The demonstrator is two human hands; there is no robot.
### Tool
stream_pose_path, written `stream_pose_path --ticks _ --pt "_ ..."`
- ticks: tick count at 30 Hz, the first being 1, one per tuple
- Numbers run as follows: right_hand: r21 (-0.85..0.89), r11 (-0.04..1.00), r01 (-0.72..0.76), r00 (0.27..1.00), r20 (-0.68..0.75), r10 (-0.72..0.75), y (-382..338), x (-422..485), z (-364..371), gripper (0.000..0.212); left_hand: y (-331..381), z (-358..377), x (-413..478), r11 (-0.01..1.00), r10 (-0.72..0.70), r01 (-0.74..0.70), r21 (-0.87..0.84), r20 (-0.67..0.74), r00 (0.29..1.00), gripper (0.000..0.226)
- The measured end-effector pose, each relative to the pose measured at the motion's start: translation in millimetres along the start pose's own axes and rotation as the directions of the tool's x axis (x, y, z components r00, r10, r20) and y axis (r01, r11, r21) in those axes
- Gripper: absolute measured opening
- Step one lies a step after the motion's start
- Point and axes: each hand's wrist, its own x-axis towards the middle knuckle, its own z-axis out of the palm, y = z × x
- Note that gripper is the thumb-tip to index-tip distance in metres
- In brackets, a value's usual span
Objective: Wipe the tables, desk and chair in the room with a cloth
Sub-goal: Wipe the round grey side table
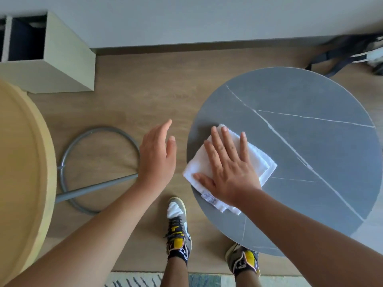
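Note:
A round grey table [300, 121] with thin white veins stands to my right. On its left part lies a folded white cloth [263, 160] with a small label at its near corner. My right hand [228, 168] presses flat on the cloth, fingers spread and straight. My left hand [158, 154] hovers in the air left of the table's edge, fingers relaxed, holding nothing. A second round table [24, 154] with a light wooden top fills the left edge of the view.
The wooden table's grey metal ring base [101, 130] and slanted leg lie on the wood floor between the tables. A pale cabinet [62, 65] stands at the back left, a dark bag [352, 52] at the back right. My two feet stand near a patterned rug [132, 281].

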Motion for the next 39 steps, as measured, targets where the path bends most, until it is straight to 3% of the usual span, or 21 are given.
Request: stream_pose_path --ticks 7,11,16,22,29,35,39 --pt "-0.066 0.997 0.034 0.996 -0.078 -0.039 46 -84 15 0.091 16 24 5 0.992 0.129 -0.128 -0.018 0.056 0.990 0.045" --pt "-0.082 0.984 -0.158 0.985 -0.085 0.151 102 -97 9 0.092 45 44 23 0.976 0.217 -0.217 -0.012 0.109 0.970 0.046" --pt "-0.007 0.896 -0.443 0.896 -0.044 0.442 167 -77 -4 0.094 83 62 50 0.952 0.286 -0.294 0.081 0.097 0.953 0.045" --pt "-0.009 0.845 -0.535 0.845 -0.029 0.534 204 -9 -24 0.095 107 77 78 0.890 0.419 -0.437 0.128 0.149 0.896 0.051" --pt "-0.016 0.911 -0.411 0.912 0.000 0.411 157 75 -38 0.095 112 67 97 0.919 0.367 -0.378 0.113 0.106 0.924 0.052" --pt "0.017 0.993 -0.114 0.991 0.066 0.113 53 75 -24 0.090 93 43 89 0.930 0.366 -0.364 0.050 -0.035 0.930 0.044" --pt "0.059 0.993 0.100 0.988 0.114 -0.106 -6 29 -4 0.090 85 36 69 0.934 0.355 -0.353 0.058 -0.028 0.934 0.044"
